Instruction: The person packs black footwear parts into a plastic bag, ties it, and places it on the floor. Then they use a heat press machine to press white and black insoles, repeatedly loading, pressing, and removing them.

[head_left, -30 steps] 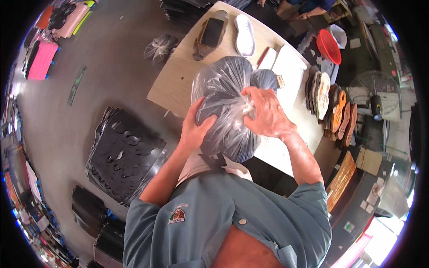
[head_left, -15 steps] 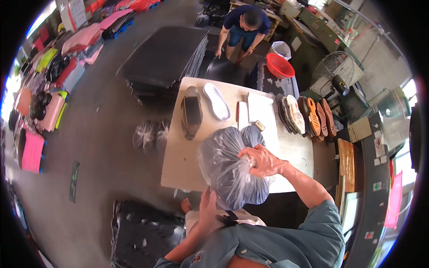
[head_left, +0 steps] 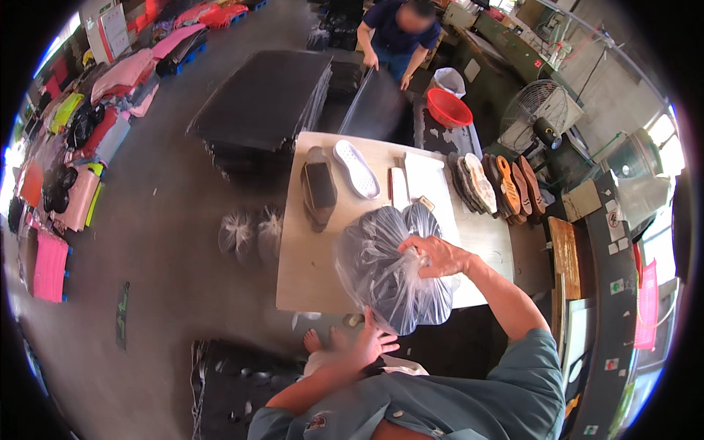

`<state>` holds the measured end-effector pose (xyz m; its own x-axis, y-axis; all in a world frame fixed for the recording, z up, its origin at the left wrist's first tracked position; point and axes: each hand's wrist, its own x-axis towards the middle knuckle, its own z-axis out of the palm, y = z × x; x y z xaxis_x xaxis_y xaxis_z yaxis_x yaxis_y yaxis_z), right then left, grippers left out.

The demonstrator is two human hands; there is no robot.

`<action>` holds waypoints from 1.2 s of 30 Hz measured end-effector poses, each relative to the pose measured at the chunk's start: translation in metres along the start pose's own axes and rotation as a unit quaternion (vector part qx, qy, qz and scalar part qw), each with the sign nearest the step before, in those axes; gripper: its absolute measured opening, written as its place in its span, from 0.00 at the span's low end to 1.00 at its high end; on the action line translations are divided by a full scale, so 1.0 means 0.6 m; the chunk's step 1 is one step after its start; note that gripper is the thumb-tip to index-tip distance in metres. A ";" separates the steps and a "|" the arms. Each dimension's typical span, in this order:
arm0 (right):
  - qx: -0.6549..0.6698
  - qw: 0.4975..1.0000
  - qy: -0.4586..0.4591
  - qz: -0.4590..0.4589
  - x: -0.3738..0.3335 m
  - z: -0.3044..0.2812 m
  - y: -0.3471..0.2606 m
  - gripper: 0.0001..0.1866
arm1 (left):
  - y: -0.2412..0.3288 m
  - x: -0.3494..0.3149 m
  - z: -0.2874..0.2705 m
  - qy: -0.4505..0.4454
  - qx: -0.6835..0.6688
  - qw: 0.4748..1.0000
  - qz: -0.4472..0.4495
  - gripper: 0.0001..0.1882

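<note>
A clear plastic bag (head_left: pixel 378 271) filled with dark, rounded things rests at the table's near edge; what exactly is inside cannot be made out. My right hand (head_left: pixel 438 258) is closed around the bag's gathered neck. Below the bag's near side, my left hand (head_left: pixel 372 343) has its fingers spread, the tips close to or touching the plastic. Further back on the table (head_left: pixel 308 271) lie a white shoe sole (head_left: pixel 356 169) and a dark sole-shaped piece with a phone-like black slab (head_left: pixel 320 183) on it. A small tan object (head_left: pixel 426 203) sits just behind the bag.
Upright soles (head_left: pixel 506 187) in white, orange and brown line the table's right side. Behind are stacked black sheets (head_left: pixel 264 95), a person (head_left: pixel 403 33) handling a sheet, a red basin (head_left: pixel 449 108) and a fan (head_left: pixel 539 117). Tied bags (head_left: pixel 238 231) stand on the floor at left.
The bag and my right hand have shifted slightly right in view. My left hand has moved right, its fingers spreading under the bag. The other person has lifted a black sheet.
</note>
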<state>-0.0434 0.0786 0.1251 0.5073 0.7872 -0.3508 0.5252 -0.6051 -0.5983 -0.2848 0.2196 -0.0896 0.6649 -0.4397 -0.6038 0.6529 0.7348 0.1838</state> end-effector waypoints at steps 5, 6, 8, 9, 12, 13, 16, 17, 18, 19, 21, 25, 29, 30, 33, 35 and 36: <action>0.033 0.998 0.005 -0.057 0.005 -0.006 0.006 0.36 | -0.008 0.020 0.013 -0.051 -0.051 0.997 -0.007 0.68; 0.037 0.996 0.016 -0.081 0.006 -0.003 0.005 0.37 | -0.007 0.028 0.017 -0.067 -0.100 0.992 -0.034 0.66; -0.004 0.998 0.019 -0.054 0.000 0.000 0.000 0.36 | -0.004 0.038 0.029 -0.140 -0.088 0.986 0.033 0.60; -0.018 0.999 0.008 -0.033 -0.001 0.002 -0.004 0.36 | 0.000 0.037 0.034 -0.145 -0.094 0.983 0.053 0.59; -0.050 0.997 0.058 -0.031 -0.012 0.018 -0.029 0.34 | 0.015 0.025 0.050 -0.199 -0.136 0.967 0.077 0.53; -0.061 0.994 0.086 -0.038 -0.017 0.025 -0.039 0.34 | 0.018 0.021 0.054 -0.215 -0.143 0.962 0.083 0.52; -0.064 0.990 0.125 -0.003 -0.038 0.054 -0.076 0.32 | 0.026 0.004 0.062 -0.226 -0.141 0.955 0.128 0.49; -0.066 0.990 0.121 0.014 -0.046 0.063 -0.089 0.32 | 0.028 -0.003 0.062 -0.218 -0.144 0.955 0.137 0.48; -0.071 0.990 0.118 0.032 -0.051 0.072 -0.104 0.31 | 0.031 -0.010 0.062 -0.246 -0.127 0.946 0.167 0.47; -0.071 0.988 0.132 0.027 -0.053 0.083 -0.121 0.30 | 0.036 -0.018 0.058 -0.270 -0.116 0.938 0.185 0.47; -0.063 0.988 0.131 0.048 -0.055 0.099 -0.159 0.30 | 0.049 -0.039 0.048 -0.269 -0.110 0.939 0.182 0.45; -0.050 0.986 0.129 0.094 -0.039 0.123 -0.254 0.30 | 0.085 -0.101 0.010 -0.209 -0.102 0.961 0.147 0.44; -0.040 0.977 0.123 0.169 0.003 0.159 -0.349 0.30 | 0.153 -0.142 -0.059 -0.231 -0.102 0.967 0.041 0.48; -0.032 0.974 0.122 0.190 0.015 0.164 -0.372 0.30 | 0.170 -0.153 -0.077 -0.234 -0.105 0.966 0.010 0.48; -0.020 0.967 0.166 0.194 0.067 0.198 -0.438 0.28 | 0.215 -0.208 -0.132 -0.223 -0.137 0.964 -0.053 0.45; -0.028 0.964 0.189 0.186 0.099 0.214 -0.488 0.27 | 0.246 -0.251 -0.166 -0.212 -0.133 0.964 -0.087 0.48; -0.025 0.962 0.179 0.205 0.113 0.217 -0.514 0.28 | 0.264 -0.269 -0.183 -0.221 -0.129 0.962 -0.095 0.49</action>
<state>-0.2601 0.3344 0.1918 0.8766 0.3954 -0.2742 0.2587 -0.8678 -0.4243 -0.3285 0.4639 -0.0484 0.6689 -0.7134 -0.2090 0.7041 0.6982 -0.1298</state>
